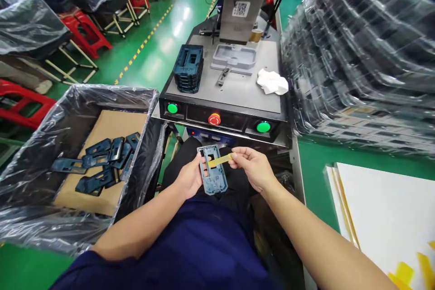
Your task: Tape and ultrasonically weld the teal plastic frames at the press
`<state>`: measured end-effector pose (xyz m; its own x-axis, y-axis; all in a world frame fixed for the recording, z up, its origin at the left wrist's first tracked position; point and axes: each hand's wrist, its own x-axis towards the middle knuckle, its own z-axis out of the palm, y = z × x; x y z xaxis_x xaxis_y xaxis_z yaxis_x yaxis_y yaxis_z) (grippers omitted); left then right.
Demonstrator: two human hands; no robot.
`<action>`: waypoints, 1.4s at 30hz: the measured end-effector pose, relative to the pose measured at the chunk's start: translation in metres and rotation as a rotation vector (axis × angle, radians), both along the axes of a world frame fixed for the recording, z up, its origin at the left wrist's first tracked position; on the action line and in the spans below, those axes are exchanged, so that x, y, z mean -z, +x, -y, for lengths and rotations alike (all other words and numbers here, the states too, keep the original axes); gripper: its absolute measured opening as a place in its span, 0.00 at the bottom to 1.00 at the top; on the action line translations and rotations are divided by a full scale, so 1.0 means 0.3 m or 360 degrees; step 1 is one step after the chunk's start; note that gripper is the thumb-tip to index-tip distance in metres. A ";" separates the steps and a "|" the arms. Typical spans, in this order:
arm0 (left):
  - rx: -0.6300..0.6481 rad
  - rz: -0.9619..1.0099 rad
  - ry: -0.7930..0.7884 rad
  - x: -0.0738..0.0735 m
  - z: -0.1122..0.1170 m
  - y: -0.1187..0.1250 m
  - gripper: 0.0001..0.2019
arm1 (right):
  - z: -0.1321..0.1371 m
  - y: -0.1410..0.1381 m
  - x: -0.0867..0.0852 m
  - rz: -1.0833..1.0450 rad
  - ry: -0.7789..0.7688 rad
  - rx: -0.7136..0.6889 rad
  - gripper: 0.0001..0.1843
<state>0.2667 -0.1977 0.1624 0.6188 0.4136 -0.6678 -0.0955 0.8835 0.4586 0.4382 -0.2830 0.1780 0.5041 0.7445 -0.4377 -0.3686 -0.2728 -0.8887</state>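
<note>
The left hand's (190,176) grip is closed on the left edge of a blue plastic housing (215,182), its thumb at the upper left rim and its fingers partly visible through the cut-outs. The right hand's (252,167) grip is pinched, thumb against forefinger, on the right end of a yellow strip (220,160). That strip slants down from the right fingertips across the housing's right edge, its free end over the housing's small window; whether it touches the plastic I cannot tell. The right hand itself is just beside the housing, which is tilted above the person's dark trousers.

Beyond the hands is a machine's front panel with two green buttons (172,108) and a red stop button (214,119) between them. On the metal plate (238,95) behind it stand a stack of dark blue housings (188,68), a pale grey fixture (234,56), a small metal block (223,76) and a crumpled white cloth (272,82).

To the left, a plastic-lined crate (27,190) holds loose dark parts (95,159) on a cardboard sheet (105,129). To the right, the green table (316,190) bears stacked clear trays (346,54) and white sheets (384,208), with more yellow strips (404,274) at the near corner.
</note>
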 end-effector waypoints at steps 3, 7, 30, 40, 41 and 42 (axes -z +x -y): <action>0.0014 -0.0003 0.0014 -0.012 0.003 0.018 0.23 | 0.000 0.003 -0.002 -0.0025 0.0013 0.0038 0.24; 0.0040 0.0002 0.0033 -0.027 0.002 0.028 0.24 | 0.000 0.007 -0.002 -0.0020 0.0024 0.0056 0.22; -0.0013 -0.0016 0.0076 -0.018 0.000 0.026 0.23 | 0.006 -0.025 -0.023 0.0053 -0.0041 -0.0043 0.26; -0.0030 -0.0003 0.0046 -0.018 0.001 0.025 0.22 | 0.020 -0.029 -0.005 0.0565 0.0066 -0.0129 0.19; -0.0034 -0.0016 0.0033 -0.018 0.001 0.026 0.22 | 0.026 -0.033 -0.007 0.0827 0.0136 -0.0157 0.16; -0.0038 -0.0022 0.0017 -0.019 0.002 0.028 0.22 | 0.031 -0.038 -0.009 0.1130 0.0228 -0.0186 0.14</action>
